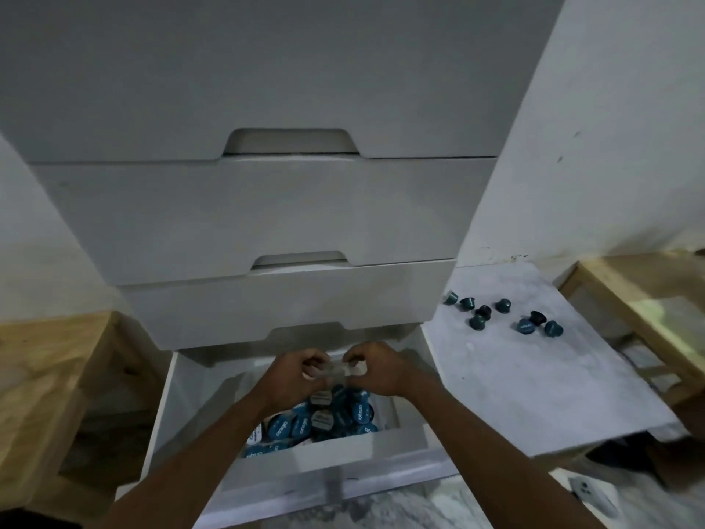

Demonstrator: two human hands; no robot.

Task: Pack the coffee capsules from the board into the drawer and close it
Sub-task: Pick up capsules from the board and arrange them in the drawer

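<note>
The open bottom drawer (171, 406) holds a heap of blue coffee capsules (337, 416). Above them, the left hand (301, 370) pinches the gathered top of a clear plastic bag (335, 372) with curled fingers. The right hand (375, 366) pinches the same plastic just beside it (the knuckles nearly meet). Farther right, about eight loose capsules (525, 325) lie scattered on the far part of the pale board (534, 376), apart from the drawer.

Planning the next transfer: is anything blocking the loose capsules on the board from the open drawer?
Nothing visible lies between the capsules and the open drawer; the left hand and right hand pinch clear plastic above it.
</note>
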